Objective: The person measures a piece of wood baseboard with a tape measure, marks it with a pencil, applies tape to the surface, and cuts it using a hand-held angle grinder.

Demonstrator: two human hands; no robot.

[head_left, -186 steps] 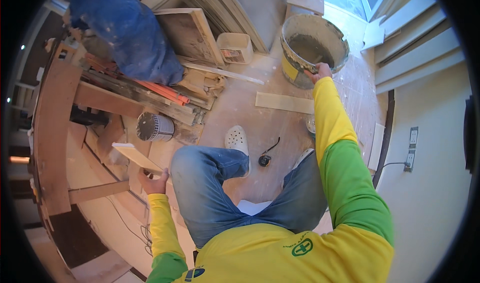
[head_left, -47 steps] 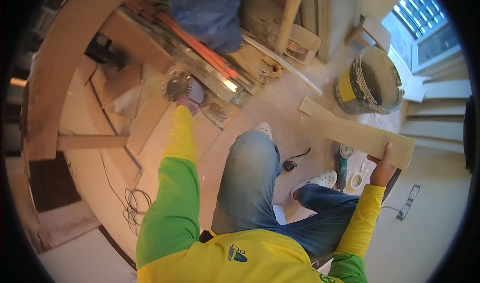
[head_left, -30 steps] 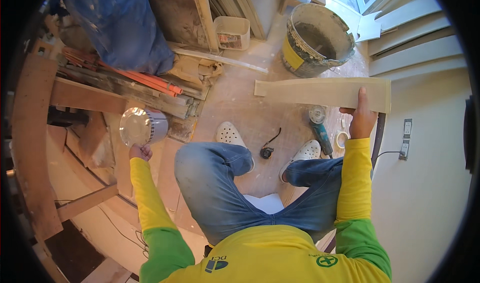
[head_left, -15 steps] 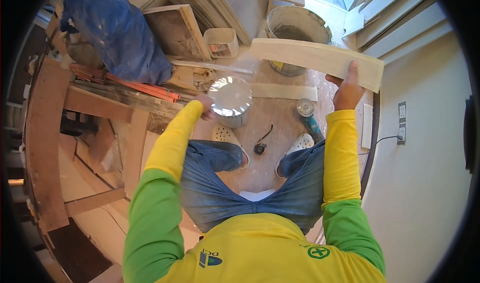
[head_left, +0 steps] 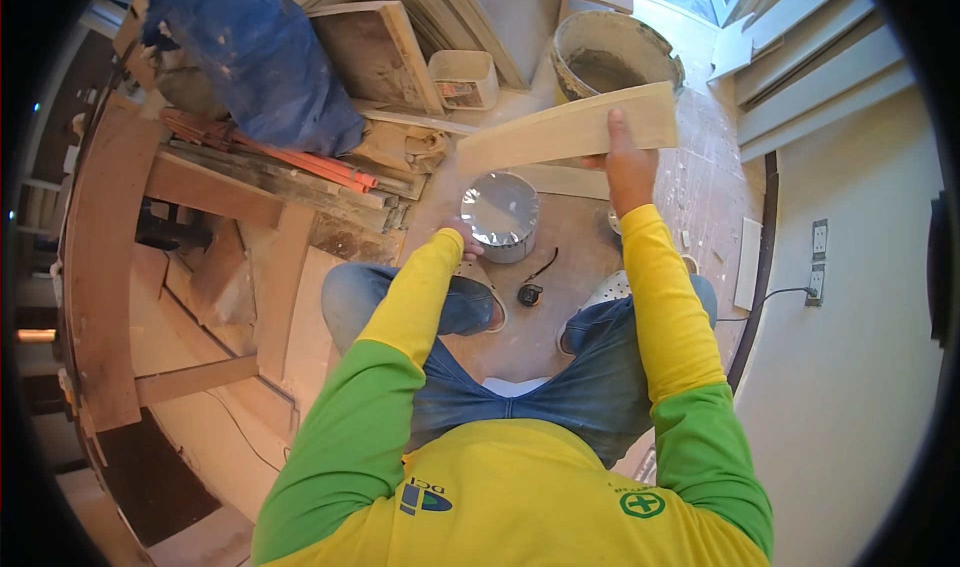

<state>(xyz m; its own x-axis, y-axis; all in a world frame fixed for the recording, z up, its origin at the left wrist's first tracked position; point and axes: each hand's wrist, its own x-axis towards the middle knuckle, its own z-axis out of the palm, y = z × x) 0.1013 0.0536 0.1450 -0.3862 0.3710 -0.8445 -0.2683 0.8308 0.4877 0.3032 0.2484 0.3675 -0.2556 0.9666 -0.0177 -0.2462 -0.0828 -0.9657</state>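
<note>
A: Start at the left. What's there?

B: A blue bag [head_left: 265, 62] at the upper left of the frame, with orange pipes [head_left: 305, 165] just below it.

A: And the left hand [head_left: 463, 240]?

B: Near the middle, at the near left side of the can [head_left: 500, 210]. Its fingers are bent against that side and have hold of it; their tips are mostly hidden.

A: Where's the can exactly?

B: Just left of centre, upright, its shiny round top facing up. I can't tell whether its base touches the floor.

A: Next?

B: The tape measure [head_left: 530, 294], on the floor below the can. Then the board [head_left: 568, 132], held up above centre, its left end by the can's top; I can't tell if they touch. Its right end covers part of the bucket [head_left: 612, 55].

A: The right hand [head_left: 628, 167]?

B: Closed on the board's right part, thumb across the upper face, fingers underneath.

A: Far right?

B: An outlet [head_left: 817, 282] on the wall [head_left: 860, 367], a plug in it.
</note>
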